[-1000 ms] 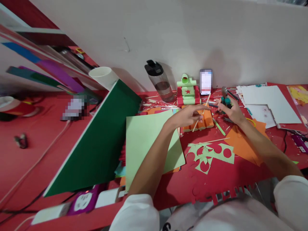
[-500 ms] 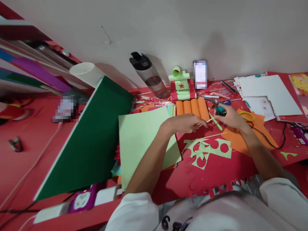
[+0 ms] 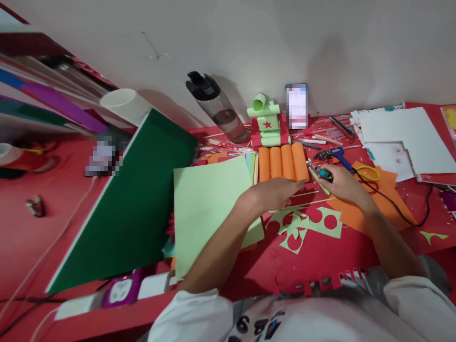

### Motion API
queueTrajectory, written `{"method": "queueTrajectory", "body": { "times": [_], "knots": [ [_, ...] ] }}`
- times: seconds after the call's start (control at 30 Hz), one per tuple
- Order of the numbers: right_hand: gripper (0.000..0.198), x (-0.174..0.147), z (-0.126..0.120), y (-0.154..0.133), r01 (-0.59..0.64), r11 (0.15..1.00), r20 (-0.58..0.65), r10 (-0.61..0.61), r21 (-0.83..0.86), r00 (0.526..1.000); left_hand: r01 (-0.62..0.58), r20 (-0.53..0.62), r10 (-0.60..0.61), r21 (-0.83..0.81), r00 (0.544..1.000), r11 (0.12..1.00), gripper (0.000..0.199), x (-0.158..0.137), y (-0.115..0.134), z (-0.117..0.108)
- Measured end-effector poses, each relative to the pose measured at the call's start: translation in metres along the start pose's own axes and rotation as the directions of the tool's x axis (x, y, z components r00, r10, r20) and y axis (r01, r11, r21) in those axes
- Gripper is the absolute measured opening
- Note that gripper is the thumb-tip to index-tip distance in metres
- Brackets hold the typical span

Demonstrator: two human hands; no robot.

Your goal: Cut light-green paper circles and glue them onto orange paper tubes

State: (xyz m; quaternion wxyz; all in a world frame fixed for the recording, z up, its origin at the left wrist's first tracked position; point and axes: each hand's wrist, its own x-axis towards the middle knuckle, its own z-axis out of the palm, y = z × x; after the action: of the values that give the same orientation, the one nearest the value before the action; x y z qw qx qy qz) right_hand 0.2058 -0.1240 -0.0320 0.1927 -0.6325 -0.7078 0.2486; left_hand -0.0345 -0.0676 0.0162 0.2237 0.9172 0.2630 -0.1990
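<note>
My left hand (image 3: 272, 194) reaches over the lower ends of a row of orange paper rolls (image 3: 281, 161), its fingers stretched to the right against or just above them. A thin wooden stick (image 3: 309, 193) lies by those fingertips, and a longer stick (image 3: 313, 203) rests below it. In my right hand (image 3: 342, 183) is a teal-handled tool (image 3: 325, 175) with a silvery metal tip, pointing at the right-hand roll. A narrow green paper strip (image 3: 323, 186) lies beneath the tool. Nearer to me are green paper offcuts (image 3: 326, 221) with round holes.
Light green sheets (image 3: 203, 204) lie left, beside a leaning dark green board (image 3: 124, 213). Behind stand a water bottle (image 3: 224, 116), a green-and-red paper model (image 3: 268, 124) and a phone (image 3: 297, 107). Rightward are a blue glue gun (image 3: 338, 154), yellow-handled scissors (image 3: 370, 173) and orange paper (image 3: 386, 209).
My left hand has come away from the raised stick, which now lies lower near its fingertips. My right hand has drawn slightly right and down, turning the tool's tip toward the rolls.
</note>
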Motion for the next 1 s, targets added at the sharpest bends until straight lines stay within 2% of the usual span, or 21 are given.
{"method": "queueTrajectory", "body": {
  "times": [0.13, 0.27, 0.43, 0.57, 0.73, 1.0],
  "knots": [
    [0.024, -0.001, -0.006, 0.009, -0.025, 0.992, -0.098, 0.037, 0.124, 0.995, 0.045, -0.097, -0.037, 0.079, 0.995, 0.996, 0.041, 0.013, 0.022, 0.014],
    [0.032, -0.002, -0.010, 0.015, -0.036, 0.973, -0.140, 0.069, 0.228, 0.988, -0.035, -0.126, 0.056, 0.166, 0.990, 0.986, 0.024, 0.036, 0.029, 0.037],
    [0.031, -0.005, -0.019, 0.015, -0.067, 0.971, -0.162, 0.106, 0.230, 0.981, -0.051, -0.119, 0.080, 0.228, 0.990, 0.972, 0.029, 0.050, 0.031, 0.053],
    [0.029, -0.006, -0.022, 0.020, -0.046, 0.971, -0.241, 0.103, 0.234, 0.965, -0.040, -0.108, 0.068, 0.245, 0.992, 0.969, 0.027, 0.047, 0.036, 0.049],
    [0.027, -0.004, -0.021, 0.025, 0.004, 0.945, -0.277, 0.092, 0.326, 0.956, -0.060, -0.067, 0.082, 0.279, 0.994, 0.958, 0.026, 0.045, 0.038, 0.043],
    [0.024, 0.003, -0.020, 0.038, 0.070, 0.878, -0.383, 0.135, 0.474, 0.914, -0.048, -0.092, 0.077, 0.290, 0.993, 0.956, 0.030, 0.047, 0.041, 0.051]
  ]
}}
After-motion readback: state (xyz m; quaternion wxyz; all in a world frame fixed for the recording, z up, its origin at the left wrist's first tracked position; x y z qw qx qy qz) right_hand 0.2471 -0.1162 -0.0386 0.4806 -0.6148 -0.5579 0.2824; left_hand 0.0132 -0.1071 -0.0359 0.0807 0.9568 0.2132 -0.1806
